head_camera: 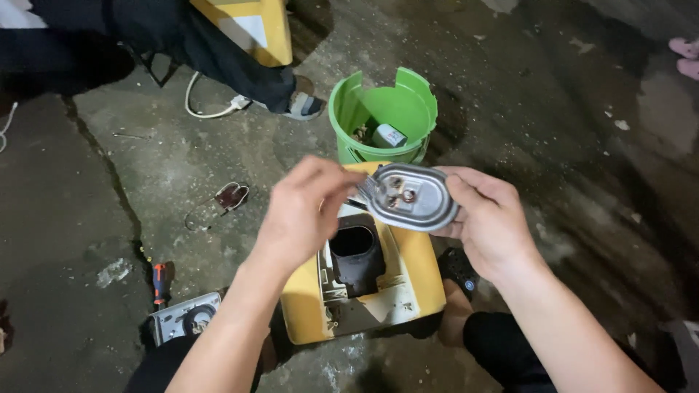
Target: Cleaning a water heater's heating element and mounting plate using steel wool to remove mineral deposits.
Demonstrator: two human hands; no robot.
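The right hand (pixel 486 222) holds an oval metal plate (pixel 411 196) by its edge, fingers curled under it and thumb along the rim, so that grip is closed on the plate. The plate is tilted toward the camera and shows small terminals near its middle. The left hand (pixel 302 211) comes in from nine o'clock of the plate, its fingertips pressed together at the plate's left edge, pinching something there; what they pinch is too small to tell.

Directly below the hands, at six o'clock, a yellow casing (pixel 415 280) lies on the concrete floor (pixel 546 109) with a black opening (pixel 354 251) in its face. At twelve o'clock of the plate stands a green plastic tub (pixel 404 102) with a notch in its rim and small parts inside. At eight o'clock, well apart, a screwdriver (pixel 160 280) with an orange and black handle lies beside a grey metal part (pixel 182 318). Another person's leg and sandal (pixel 302 105) are at eleven o'clock, near a white cable (pixel 207 110).
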